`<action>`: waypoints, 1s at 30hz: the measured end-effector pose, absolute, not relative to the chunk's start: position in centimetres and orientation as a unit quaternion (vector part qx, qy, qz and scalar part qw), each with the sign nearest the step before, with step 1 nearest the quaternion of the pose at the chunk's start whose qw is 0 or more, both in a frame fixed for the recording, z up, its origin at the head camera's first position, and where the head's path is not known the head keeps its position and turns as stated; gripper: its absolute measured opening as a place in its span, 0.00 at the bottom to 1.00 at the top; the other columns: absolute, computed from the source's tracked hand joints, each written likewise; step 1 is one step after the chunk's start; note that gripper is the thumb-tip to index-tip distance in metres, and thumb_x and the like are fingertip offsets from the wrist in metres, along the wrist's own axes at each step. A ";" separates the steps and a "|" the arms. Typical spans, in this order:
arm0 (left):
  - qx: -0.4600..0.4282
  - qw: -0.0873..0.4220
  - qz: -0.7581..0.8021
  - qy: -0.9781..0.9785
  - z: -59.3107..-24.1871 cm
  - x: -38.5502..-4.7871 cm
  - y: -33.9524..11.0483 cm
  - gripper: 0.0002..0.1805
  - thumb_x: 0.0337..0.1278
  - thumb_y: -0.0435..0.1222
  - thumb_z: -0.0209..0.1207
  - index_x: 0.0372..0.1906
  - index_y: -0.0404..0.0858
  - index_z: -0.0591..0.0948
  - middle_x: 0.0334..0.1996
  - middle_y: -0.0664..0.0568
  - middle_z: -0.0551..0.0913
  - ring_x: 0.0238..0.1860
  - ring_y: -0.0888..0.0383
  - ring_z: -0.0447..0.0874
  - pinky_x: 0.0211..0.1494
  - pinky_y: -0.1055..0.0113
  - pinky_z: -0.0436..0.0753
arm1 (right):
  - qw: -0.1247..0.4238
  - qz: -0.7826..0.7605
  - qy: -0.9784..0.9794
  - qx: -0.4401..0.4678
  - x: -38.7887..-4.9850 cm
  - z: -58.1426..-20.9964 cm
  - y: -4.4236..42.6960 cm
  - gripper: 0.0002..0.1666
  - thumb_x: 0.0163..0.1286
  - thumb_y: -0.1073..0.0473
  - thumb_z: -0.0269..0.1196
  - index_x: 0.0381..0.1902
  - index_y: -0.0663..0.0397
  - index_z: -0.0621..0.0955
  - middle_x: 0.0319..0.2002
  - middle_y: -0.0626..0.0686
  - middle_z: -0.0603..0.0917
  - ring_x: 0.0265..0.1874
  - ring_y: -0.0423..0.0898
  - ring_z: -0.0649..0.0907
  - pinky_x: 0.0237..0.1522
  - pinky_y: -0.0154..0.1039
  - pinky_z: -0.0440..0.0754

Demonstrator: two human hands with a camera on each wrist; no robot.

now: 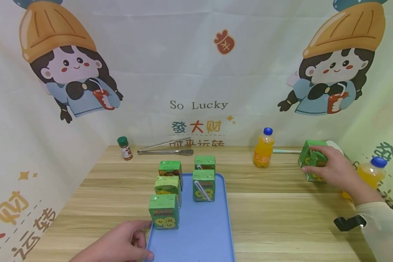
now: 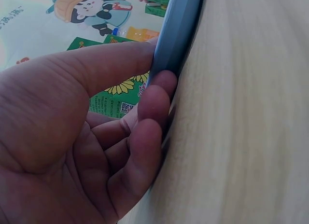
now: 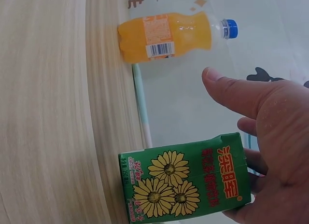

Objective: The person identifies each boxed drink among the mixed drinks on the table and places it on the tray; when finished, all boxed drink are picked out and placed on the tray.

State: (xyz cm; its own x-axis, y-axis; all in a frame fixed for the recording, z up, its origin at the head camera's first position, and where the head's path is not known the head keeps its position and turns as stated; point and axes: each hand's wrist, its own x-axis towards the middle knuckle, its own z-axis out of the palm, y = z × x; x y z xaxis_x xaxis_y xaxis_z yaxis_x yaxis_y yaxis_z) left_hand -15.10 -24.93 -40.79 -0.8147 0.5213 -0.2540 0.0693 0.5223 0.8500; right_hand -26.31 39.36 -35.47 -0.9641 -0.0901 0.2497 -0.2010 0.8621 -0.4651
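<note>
My left hand [image 1: 121,242] grips the left rim of a blue tray [image 1: 213,233]; in the left wrist view the thumb lies on the rim and the fingers [image 2: 145,147] curl beneath it. Green drink cartons stand in two rows on the tray, among them a front-left carton [image 1: 164,213] and a right-hand carton with a straw [image 1: 203,187]. At the right back, my right hand [image 1: 334,167] reaches around green cartons [image 1: 309,145]. In the right wrist view its thumb stands apart from the flower-printed carton [image 3: 183,180], while the other fingers are partly hidden behind it.
An orange drink bottle [image 1: 263,149] stands at the back, and another bottle [image 1: 370,174] is partly behind the right forearm. Metal tongs [image 1: 167,151] and a green-capped jar [image 1: 125,148] lie along the back left. A pale stick [image 1: 286,151] lies by the wall.
</note>
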 end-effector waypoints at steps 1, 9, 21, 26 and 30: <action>0.177 0.249 0.457 0.836 -40.8 -15.1 -24.9 0.51 0.63 0.37 0.79 0.75 0.08 0.62 0.30 0.48 0.86 0.29 0.57 0.83 0.32 0.68 0.79 | 0.109 0.251 -0.959 0.074 -26.3 -35.5 39.4 0.51 0.71 0.49 0.81 0.77 0.74 0.71 0.69 0.79 0.74 0.62 0.77 0.75 0.62 0.80 0.75; 0.176 0.252 0.461 0.833 -41.0 -15.1 -25.0 0.51 0.63 0.36 0.78 0.75 0.08 0.62 0.30 0.48 0.86 0.30 0.57 0.83 0.33 0.68 0.80 | 0.103 0.248 -0.962 0.057 -26.3 -35.6 39.6 0.49 0.72 0.49 0.80 0.76 0.76 0.72 0.68 0.80 0.74 0.61 0.77 0.75 0.61 0.78 0.77; 0.169 0.253 0.452 0.838 -41.0 -15.2 -25.0 0.51 0.63 0.36 0.78 0.75 0.08 0.62 0.30 0.48 0.86 0.31 0.56 0.83 0.34 0.67 0.80 | 0.110 0.230 -0.965 0.054 -26.4 -35.9 39.6 0.38 0.78 0.59 0.74 0.75 0.75 0.73 0.69 0.82 0.74 0.63 0.78 0.75 0.65 0.80 0.73; 0.163 0.255 0.451 0.840 -41.0 -15.2 -25.0 0.51 0.63 0.36 0.78 0.75 0.09 0.63 0.30 0.48 0.86 0.31 0.55 0.83 0.34 0.67 0.80 | 0.109 0.230 -0.966 0.045 -26.4 -36.0 39.6 0.37 0.79 0.58 0.72 0.76 0.73 0.73 0.70 0.82 0.74 0.64 0.79 0.74 0.65 0.82 0.71; 0.160 0.257 0.452 0.839 -41.0 -15.2 -24.9 0.51 0.64 0.35 0.78 0.76 0.09 0.62 0.30 0.48 0.86 0.31 0.55 0.83 0.33 0.68 0.79 | 0.102 0.230 -0.967 0.039 -26.4 -36.0 39.6 0.38 0.79 0.58 0.72 0.77 0.72 0.73 0.71 0.82 0.73 0.65 0.79 0.73 0.66 0.82 0.70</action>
